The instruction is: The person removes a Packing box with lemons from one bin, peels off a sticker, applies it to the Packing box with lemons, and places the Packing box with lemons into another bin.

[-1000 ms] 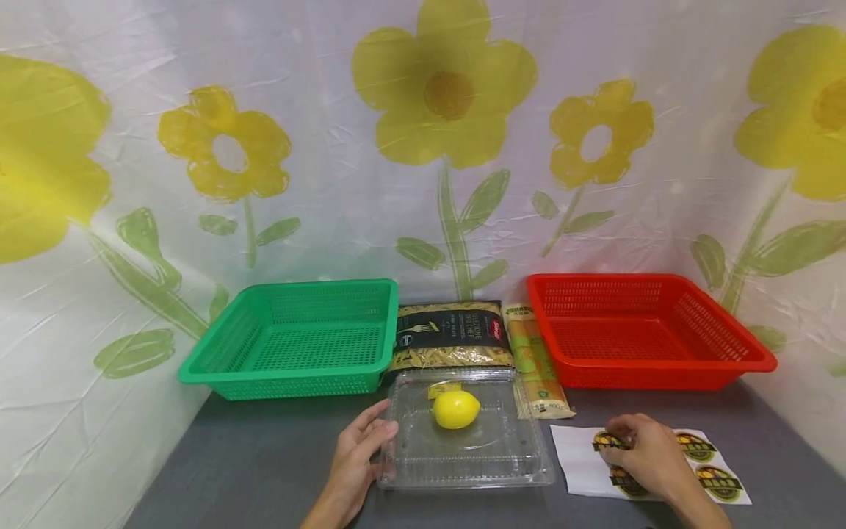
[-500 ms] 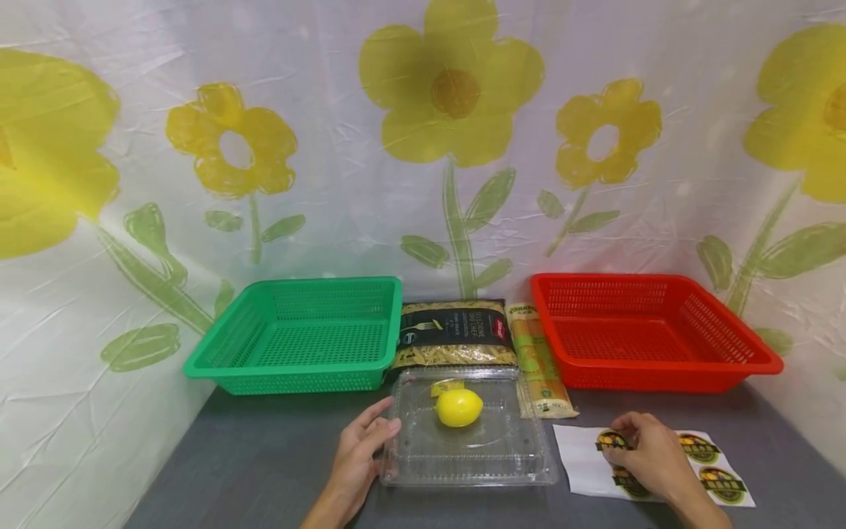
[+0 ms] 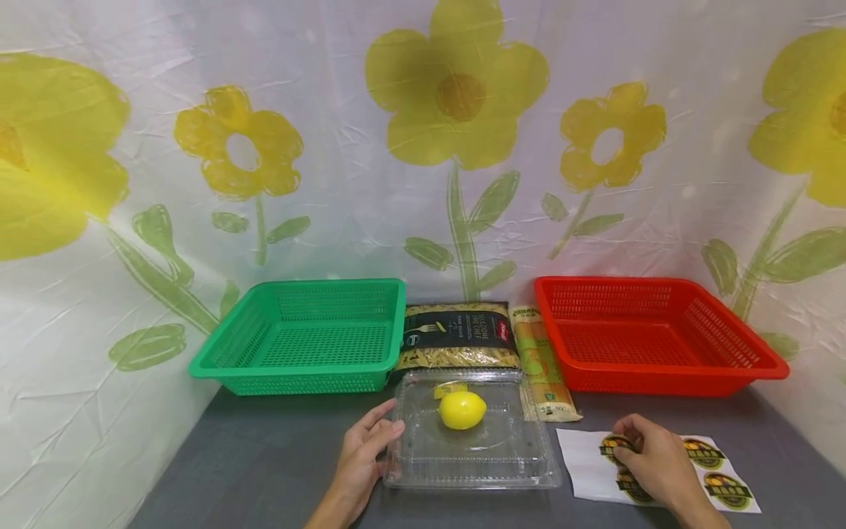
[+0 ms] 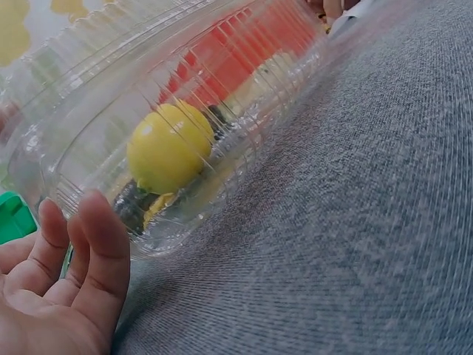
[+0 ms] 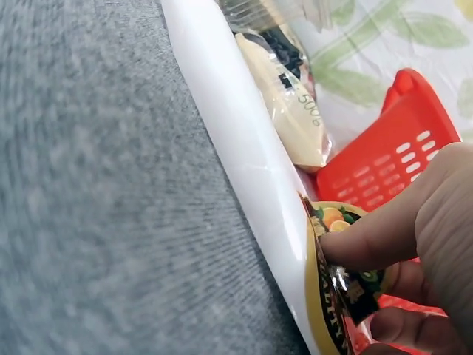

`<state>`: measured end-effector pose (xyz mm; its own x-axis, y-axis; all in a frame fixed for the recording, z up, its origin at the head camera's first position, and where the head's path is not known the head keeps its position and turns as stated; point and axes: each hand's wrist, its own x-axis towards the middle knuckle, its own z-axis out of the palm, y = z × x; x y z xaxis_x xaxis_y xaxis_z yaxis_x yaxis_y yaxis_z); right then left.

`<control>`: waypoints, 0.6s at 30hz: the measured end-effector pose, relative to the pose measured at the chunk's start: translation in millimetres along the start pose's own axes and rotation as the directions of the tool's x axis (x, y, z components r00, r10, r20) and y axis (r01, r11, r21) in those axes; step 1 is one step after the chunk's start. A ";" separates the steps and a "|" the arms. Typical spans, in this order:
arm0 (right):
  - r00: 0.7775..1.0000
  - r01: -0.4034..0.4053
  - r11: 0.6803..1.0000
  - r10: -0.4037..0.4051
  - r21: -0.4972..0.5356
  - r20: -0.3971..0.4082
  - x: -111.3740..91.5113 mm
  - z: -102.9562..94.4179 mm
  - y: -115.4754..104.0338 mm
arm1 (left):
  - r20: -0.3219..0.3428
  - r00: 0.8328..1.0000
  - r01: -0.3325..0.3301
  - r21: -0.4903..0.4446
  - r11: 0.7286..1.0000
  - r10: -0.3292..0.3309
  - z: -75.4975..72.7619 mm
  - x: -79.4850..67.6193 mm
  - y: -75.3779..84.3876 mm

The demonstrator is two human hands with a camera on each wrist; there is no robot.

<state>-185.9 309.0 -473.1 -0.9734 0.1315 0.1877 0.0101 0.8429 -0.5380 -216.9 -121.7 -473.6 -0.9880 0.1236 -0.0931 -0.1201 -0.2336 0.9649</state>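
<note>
A clear plastic clamshell container (image 3: 476, 474) stands closed on the grey table, with a yellow lemon (image 3: 463, 410) and a small yellow piece (image 3: 449, 390) seen through its lid. My left hand (image 3: 363, 452) rests at its left edge, fingers loosely bent against the side without gripping. To the right lies a white sheet (image 3: 584, 466) of round black-and-gold stickers. My right hand (image 3: 657, 463) pinches one round sticker (image 5: 338, 216) between thumb and fingers; in the right wrist view the sticker is bent up from the white backing. Part of the sheet is hidden beneath that hand.
A green basket (image 3: 297, 383) stands at the back left and a red basket (image 3: 661, 375) at the back right. Between them lie a black-labelled pasta bag (image 3: 459, 334) and a long noodle packet (image 3: 545, 367). A flower-printed curtain (image 3: 344, 242) hangs behind.
The head view has shifted slightly, so everything sits a little further right in it. My left hand stays by the container; the right keeps working at the same sticker.
</note>
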 end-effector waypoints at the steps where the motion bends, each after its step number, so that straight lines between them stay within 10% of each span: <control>1: 1.000 0.005 1.000 -0.005 -0.004 -0.007 -0.5 0.1 -0.2 | -0.001 1.000 -0.001 0.000 1.000 0.001 0.2 -0.3 -0.1; 18: 0.991 0.112 0.989 -0.104 0.092 -0.088 -0.2 -11.3 -22.0 | -0.018 1.000 -0.002 0.015 1.000 0.002 1.3 -0.6 0.2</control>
<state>-183.3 296.4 -452.0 -0.9453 0.0880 0.3140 -0.1204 0.8007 -0.5868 -216.3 -120.5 -473.0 -0.9898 0.1058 -0.0956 -0.1170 -0.2193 0.9686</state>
